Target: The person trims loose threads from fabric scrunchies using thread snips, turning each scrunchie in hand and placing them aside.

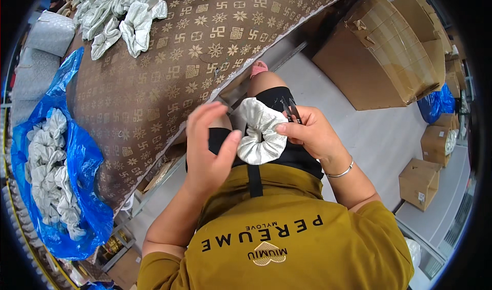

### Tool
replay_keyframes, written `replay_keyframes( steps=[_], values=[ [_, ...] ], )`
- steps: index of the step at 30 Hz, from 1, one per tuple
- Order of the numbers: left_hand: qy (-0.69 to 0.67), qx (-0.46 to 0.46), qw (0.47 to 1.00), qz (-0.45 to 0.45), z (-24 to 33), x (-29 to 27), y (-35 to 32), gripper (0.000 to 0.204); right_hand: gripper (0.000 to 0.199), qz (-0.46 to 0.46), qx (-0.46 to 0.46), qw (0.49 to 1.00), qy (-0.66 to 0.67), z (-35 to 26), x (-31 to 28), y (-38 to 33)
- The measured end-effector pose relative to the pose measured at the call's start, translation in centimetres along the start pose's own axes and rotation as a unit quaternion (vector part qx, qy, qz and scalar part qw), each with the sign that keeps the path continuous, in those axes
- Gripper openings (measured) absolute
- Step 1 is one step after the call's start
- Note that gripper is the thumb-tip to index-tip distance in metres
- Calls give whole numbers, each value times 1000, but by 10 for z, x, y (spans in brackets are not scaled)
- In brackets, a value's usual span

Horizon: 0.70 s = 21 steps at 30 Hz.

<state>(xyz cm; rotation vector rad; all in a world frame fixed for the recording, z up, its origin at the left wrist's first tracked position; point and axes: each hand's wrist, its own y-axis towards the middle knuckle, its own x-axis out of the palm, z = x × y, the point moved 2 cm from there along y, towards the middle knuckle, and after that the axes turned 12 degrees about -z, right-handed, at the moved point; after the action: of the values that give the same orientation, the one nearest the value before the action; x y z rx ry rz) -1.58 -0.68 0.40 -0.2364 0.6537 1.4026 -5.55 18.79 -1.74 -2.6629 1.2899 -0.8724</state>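
Note:
A pale silver-white fabric scrunchie (251,149) hangs over my lap, its centre hole showing. Thumb and fingers of my right hand (319,136) pinch its right edge. The same hand also carries small dark thread snips (290,110), with the pointed blades upward and the rest tucked among the fingers. Just left of the scrunchie, my left hand (207,151) is open, fingers raised and slightly blurred. Its thumb tip lies close to the scrunchie's left side; whether they touch I cannot tell.
A brown patterned cloth covers the table (154,95), with a pile of similar scrunchies (136,26) at its far left. More scrunchies (48,172) fill a blue plastic bag (89,172) at the left. A large cardboard box (359,59) stands far right, smaller boxes (420,182) nearer.

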Motion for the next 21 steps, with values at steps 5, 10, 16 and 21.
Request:
replay_keyframes(
  steps=[5,10,16,21],
  values=[
    [31,30,987,-154,29,13,4,67,10,-2,5,1000,19,1,7,1],
    [-4,-12,987,-159,25,27,-1,71,13,-56,-3,998,23,-4,23,3],
    [-521,-251,810,-101,-3,35,-8,30,23,9,-32,995,-89,-17,13,0],
    [-616,-276,731,-103,-6,27,-7,28,20,30,-21,995,-97,-1,3,4]
  ],
)
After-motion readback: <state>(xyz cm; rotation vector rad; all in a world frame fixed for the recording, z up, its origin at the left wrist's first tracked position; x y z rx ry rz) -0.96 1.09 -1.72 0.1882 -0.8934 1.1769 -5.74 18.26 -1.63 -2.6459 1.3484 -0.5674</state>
